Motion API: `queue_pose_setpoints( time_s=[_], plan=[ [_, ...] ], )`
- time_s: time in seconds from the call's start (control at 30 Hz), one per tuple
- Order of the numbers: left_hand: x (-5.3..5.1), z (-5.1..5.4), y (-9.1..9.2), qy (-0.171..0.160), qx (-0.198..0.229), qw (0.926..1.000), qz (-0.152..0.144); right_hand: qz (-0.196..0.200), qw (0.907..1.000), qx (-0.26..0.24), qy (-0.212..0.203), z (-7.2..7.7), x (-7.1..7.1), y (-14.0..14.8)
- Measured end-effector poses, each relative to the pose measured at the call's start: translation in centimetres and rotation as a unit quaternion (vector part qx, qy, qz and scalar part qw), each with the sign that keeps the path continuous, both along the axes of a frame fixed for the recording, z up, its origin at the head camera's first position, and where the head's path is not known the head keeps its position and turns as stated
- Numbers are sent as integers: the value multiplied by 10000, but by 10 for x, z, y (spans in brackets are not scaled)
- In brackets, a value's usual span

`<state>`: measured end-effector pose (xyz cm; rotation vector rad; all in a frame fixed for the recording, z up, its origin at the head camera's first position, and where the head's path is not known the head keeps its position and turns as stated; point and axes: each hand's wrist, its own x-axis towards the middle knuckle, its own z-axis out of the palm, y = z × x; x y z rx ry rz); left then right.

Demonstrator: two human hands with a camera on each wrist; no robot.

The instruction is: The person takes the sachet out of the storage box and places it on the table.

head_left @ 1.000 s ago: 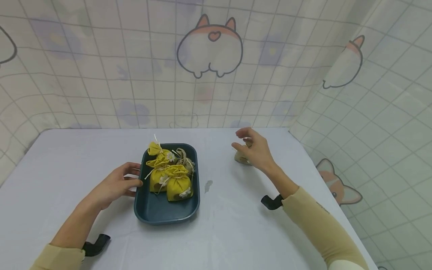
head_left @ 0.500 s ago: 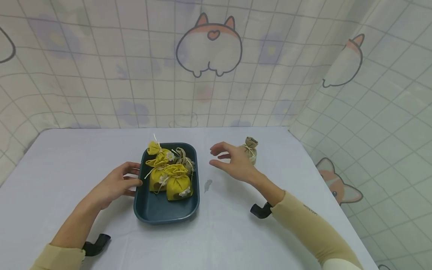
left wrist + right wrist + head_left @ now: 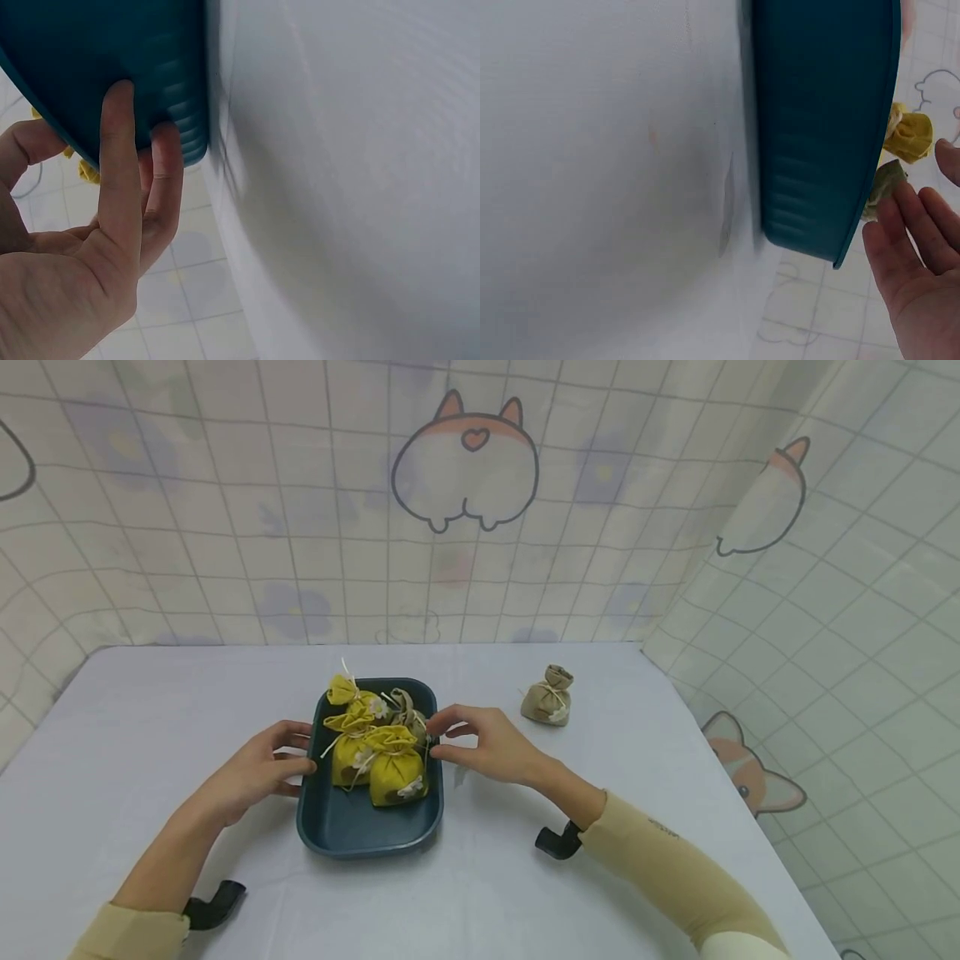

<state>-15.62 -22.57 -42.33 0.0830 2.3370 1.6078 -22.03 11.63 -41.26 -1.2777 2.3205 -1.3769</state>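
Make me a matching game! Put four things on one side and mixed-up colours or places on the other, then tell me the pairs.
Things:
1. tray
2. yellow bags
3. left hand
4. beige bag by itself

Colours and places:
A. on the table, outside the tray
B. dark blue-green
C. inside the tray
D. touching the tray's outer wall

Pairs: 1-B, 2-C, 3-D, 4-A

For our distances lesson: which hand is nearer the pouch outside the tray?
Right: the right hand is front-left of the pouch; the left hand is farther left, across the tray.
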Motion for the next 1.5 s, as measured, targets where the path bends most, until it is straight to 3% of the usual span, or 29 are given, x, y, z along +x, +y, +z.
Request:
queue_pose_setpoints(
  time_s=[0.57,0.97,1.5],
  plan=[
    [0,-2,-1,6,33,10000,-13,-300,9947,961,189,4,8,-22],
    [1,-3,-2,11,74,10000,-22,257,9979,586,-70,-1,9,-39],
    [0,-2,-1,17,77,10000,-6,242,9958,843,256,-5,14,-50]
  ],
)
